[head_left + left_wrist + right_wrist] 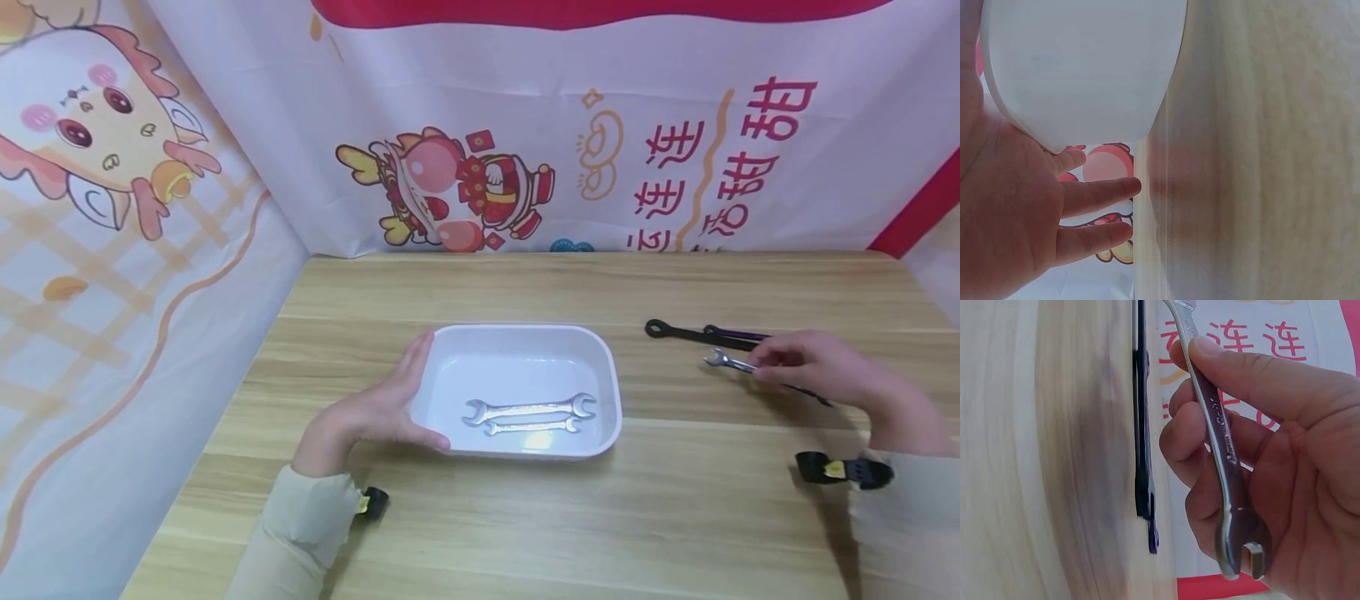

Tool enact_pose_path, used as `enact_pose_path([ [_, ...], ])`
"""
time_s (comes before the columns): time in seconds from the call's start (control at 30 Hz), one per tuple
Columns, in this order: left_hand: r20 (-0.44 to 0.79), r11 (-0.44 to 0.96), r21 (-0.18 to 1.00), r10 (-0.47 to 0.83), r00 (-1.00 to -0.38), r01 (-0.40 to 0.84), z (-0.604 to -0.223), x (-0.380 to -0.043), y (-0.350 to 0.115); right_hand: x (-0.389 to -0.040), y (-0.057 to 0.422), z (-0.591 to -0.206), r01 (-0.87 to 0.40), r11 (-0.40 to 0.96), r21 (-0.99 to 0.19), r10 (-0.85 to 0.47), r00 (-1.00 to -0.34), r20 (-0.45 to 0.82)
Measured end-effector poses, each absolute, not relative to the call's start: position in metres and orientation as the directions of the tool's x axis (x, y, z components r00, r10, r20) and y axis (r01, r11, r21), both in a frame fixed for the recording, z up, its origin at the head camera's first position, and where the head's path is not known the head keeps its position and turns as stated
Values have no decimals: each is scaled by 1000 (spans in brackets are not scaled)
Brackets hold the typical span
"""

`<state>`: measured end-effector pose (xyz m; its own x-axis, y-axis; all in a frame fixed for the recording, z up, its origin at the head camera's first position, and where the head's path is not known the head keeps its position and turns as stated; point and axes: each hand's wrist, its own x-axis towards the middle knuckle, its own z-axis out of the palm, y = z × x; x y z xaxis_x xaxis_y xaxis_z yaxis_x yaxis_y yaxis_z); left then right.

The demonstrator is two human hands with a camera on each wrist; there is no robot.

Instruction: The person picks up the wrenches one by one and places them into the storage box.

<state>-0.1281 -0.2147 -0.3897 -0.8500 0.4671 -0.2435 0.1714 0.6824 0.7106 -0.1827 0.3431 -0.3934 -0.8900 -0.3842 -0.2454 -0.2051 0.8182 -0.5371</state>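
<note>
My right hand [817, 367] pinches a silver open-end wrench [722, 359] between thumb and fingers, above the table's right side. In the right wrist view this wrench [1219, 440] crosses the palm, one forked end pointing down. My left hand [378, 408] spans the left end of a white tray [611, 383], thumb by the near rim and forefinger along the far left corner. Seen from the left wrist, several fingers [1100, 199] stretch straight out beside the tray wall [1085, 75]. A larger open-end wrench [528, 409] and a smaller one [532, 427] lie inside the tray.
A black ring-end wrench [693, 335] and a dark purple one [731, 332] lie on the wooden table [525, 533], just beyond my right hand. A printed cloth [480, 75] hangs along the back edge, another [112, 292] on the left.
</note>
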Motion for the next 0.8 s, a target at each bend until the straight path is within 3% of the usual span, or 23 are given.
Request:
enact_pose_path([
  [0.8,-257,697,698,460,-850,165,-390,-127,-213,-187,295,-376,-265,732,-627,-444,-885,-144],
])
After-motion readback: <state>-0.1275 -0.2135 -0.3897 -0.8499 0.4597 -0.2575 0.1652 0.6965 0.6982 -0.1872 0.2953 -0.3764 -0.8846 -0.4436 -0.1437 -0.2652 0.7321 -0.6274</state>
